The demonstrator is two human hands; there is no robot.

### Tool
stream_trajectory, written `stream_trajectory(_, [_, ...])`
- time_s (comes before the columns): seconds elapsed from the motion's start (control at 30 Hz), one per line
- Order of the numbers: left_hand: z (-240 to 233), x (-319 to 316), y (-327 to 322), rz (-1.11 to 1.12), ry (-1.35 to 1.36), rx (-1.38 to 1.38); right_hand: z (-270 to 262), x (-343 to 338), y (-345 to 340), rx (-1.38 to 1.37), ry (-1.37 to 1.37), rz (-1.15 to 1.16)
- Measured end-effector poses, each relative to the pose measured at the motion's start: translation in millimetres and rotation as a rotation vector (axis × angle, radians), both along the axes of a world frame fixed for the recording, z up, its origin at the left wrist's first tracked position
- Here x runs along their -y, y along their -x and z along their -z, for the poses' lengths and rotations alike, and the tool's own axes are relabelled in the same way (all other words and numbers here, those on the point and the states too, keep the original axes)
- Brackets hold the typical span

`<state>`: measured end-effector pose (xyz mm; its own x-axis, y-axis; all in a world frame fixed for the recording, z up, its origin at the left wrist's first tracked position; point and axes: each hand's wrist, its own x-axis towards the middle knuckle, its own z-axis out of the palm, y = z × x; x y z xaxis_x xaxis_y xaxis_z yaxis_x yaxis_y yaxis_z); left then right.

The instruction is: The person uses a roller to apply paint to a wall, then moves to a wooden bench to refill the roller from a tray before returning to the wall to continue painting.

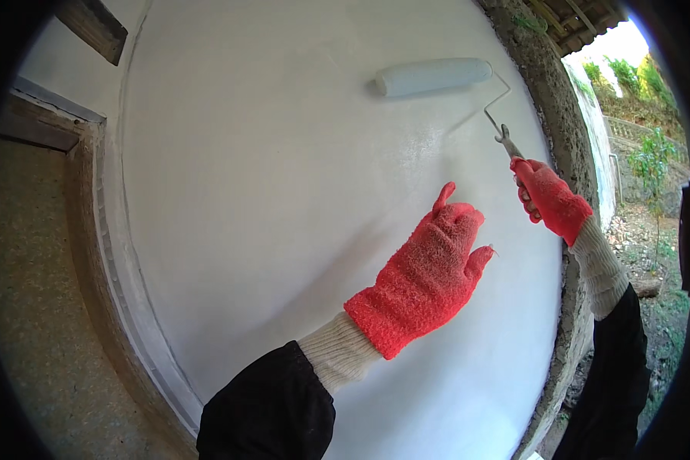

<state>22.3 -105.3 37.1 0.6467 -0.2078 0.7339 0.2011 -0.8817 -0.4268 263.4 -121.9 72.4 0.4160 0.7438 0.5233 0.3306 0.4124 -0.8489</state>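
My right hand (552, 198), in a red knit work glove, grips the handle of a paint roller (434, 77). The roller's pale, coated sleeve lies nearly level at the upper right of a white-painted wall (253, 172). A bent wire frame (497, 98) joins sleeve and handle. Below and to the left, my left hand (428, 261) hangs in front of the wall in a matching glove, holding nothing. Its thumb and little finger stand apart while the middle fingers curl. A wet sheen shows on the wall between the roller and my left hand.
A wooden door frame (86, 230) borders the wall on the left. Along the right runs a rough, unpainted wall edge (535, 86), under a tiled eave (581, 23). Beyond it are a small tree (654, 167), stony ground and a fence. A timber end (95, 29) juts at upper left.
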Motion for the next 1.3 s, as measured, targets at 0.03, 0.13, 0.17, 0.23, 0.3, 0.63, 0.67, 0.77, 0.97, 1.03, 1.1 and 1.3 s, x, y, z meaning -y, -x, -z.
stream_trajectory(0.03, [2, 1, -2, 0.002, -0.002, 0.002, -5, -2, 1, 0.002, -0.002, 0.002])
stream_trajectory(0.13, [4, 5, -10, 0.027, 0.024, 0.028, -35, -18, 21, -0.012, -0.175, -0.059])
stream_trajectory(0.17, [5, 7, -13, 0.051, 0.041, 0.022, -37, -16, 20, -0.005, -0.178, -0.048])
stream_trajectory(0.23, [9, 10, -10, 0.064, 0.065, 0.007, -33, -17, 23, 0.029, -0.191, -0.095])
stream_trajectory(0.3, [14, 13, 3, 0.010, 0.049, 0.000, -5, -13, 14, -0.048, -0.104, -0.195])
stream_trajectory(0.63, [18, 24, 41, -0.124, 0.160, 0.046, -6, 8, 81, -0.154, -0.125, -0.482])
stream_trajectory(0.67, [17, 28, 48, -0.143, 0.165, 0.053, -9, 5, 92, -0.137, -0.139, -0.499])
stream_trajectory(0.77, [15, 32, 61, -0.172, 0.161, 0.062, -22, 4, 117, -0.103, -0.134, -0.508])
stream_trajectory(0.97, [6, 30, 89, -0.254, 0.124, 0.053, -100, -23, 140, 0.027, -0.293, -0.404])
stream_trajectory(1.03, [6, 27, 92, -0.260, 0.104, 0.073, -133, -39, 148, 0.080, -0.250, -0.287])
stream_trajectory(1.1, [8, 28, 91, -0.232, 0.096, 0.084, -130, -44, 143, 0.131, -0.206, -0.160])
stream_trajectory(1.3, [32, 21, 104, -0.135, 0.093, 0.077, 45, -33, 143, 0.220, -0.100, 0.068])
